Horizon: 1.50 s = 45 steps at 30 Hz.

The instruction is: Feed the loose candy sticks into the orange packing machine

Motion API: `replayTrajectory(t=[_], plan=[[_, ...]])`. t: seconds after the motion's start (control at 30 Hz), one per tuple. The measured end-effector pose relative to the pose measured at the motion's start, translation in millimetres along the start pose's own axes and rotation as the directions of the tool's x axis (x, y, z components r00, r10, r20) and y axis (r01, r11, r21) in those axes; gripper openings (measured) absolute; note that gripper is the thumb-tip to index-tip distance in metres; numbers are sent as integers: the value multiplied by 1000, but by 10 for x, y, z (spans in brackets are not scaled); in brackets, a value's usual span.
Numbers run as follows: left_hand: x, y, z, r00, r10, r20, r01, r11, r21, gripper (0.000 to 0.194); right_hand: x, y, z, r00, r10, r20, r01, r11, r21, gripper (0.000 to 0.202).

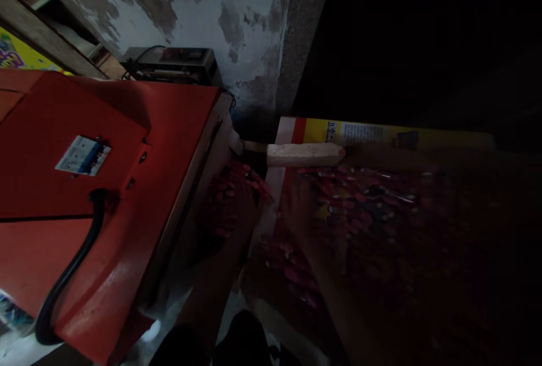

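It is dim and details are soft. My left hand [246, 208] reaches against a heap of small pink-red pieces [223, 199] in the gap between the red machine and the table; its fingers look stretched out along the heap. My right hand [297, 208] is over the table's left edge, its fingers apart and smeared by motion. Many slim pink-red pieces [351, 188], some with shiny wrapping, lie spread beside it. More of these pink pieces [292, 267] lie nearer to me, left of my right forearm. Their exact kind is too dark to make out.
A red machine [178, 123] with a black hose [91, 247] stands on the left. A pale wooden block [305, 155] lies across the yellow printed table covering [381, 133]. Behind the machine is a grey electrical box [173, 64], by a peeling wall [241, 10]. Deep shadow covers the right.
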<state>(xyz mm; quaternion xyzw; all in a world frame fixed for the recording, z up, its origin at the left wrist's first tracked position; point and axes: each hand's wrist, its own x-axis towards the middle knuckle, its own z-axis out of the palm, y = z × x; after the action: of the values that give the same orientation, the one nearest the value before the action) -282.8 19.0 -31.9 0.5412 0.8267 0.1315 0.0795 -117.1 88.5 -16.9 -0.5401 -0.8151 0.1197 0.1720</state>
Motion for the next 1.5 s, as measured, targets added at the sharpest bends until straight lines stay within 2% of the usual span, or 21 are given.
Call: replayTrajectory(t=[0.1,0.17,0.2,0.23,0.3,0.33,0.37,0.43,0.47,0.53,0.63,0.7,0.77,0.9,1.0,1.1,1.17,1.27,1.33,1.43,1.5], plan=[[-99,20,-116,1000,-20,11,20,1000,-18,73,-388,457,-378,983,166,-83,-173,980,-97,69],[-380,56,-172,997,36,67,-33,998,-44,70,-660,589,-500,987,158,-18,-159,977,-144,71],[-554,80,-195,986,114,124,-105,992,-76,70,-758,567,-498,990,141,28,-135,978,-158,70],[-728,108,-214,956,221,195,-200,972,-122,73,-817,488,-457,989,135,64,-123,978,-168,70],[-1012,162,-237,849,415,328,-360,907,-217,90,-799,216,-299,980,181,86,-164,971,-175,69],[-1100,185,-239,808,452,379,-389,891,-234,104,-727,61,-209,971,224,80,-208,962,-176,68],[-1146,201,-236,791,445,420,-386,896,-220,116,-626,-80,-131,961,263,79,-247,953,-174,66],[-1128,208,-217,814,351,462,-338,934,-114,126,-404,-260,-48,953,276,124,-257,955,-150,60],[-1082,197,-206,835,298,463,-314,948,-44,120,-319,-284,-52,955,251,156,-233,964,-126,57],[-969,154,-189,867,226,443,-291,953,84,96,-274,-214,-139,969,149,198,-139,988,-65,55],[-836,87,-187,903,182,388,-273,942,193,67,-540,1,-321,967,-107,232,112,994,-9,61],[-797,74,-194,931,136,339,-220,949,225,60,-795,68,-362,914,-284,290,297,955,2,68],[-800,88,-208,956,82,282,-150,962,228,59,-955,19,-310,872,-348,343,374,927,-10,66],[-947,104,-326,966,107,237,-129,988,81,58,-913,-260,-136,859,-308,409,349,937,-27,68],[-1147,44,-553,961,143,237,-120,987,-111,51,-861,-373,-97,829,-338,445,365,931,27,74],[-1359,-35,-821,945,186,269,-96,944,-315,41,-908,-444,-57,802,-368,471,388,920,59,67],[-1486,-63,-957,941,146,306,-29,934,-356,35,-919,-549,-2,812,-338,476,358,932,51,64],[-1655,-92,-1096,927,63,371,61,948,-314,28,-886,-679,45,831,-319,456,334,941,49,68],[-1757,-132,-1178,929,22,370,100,946,-307,27,-905,-617,20,821,-382,425,394,917,65,68],[-1885,-203,-1291,956,-22,291,129,926,-355,28,-1054,-368,-25,788,-475,392,491,869,67,68],[-1933,-211,-1333,961,-30,276,138,913,-383,28,-1144,-301,15,804,-464,373,484,874,43,67]])
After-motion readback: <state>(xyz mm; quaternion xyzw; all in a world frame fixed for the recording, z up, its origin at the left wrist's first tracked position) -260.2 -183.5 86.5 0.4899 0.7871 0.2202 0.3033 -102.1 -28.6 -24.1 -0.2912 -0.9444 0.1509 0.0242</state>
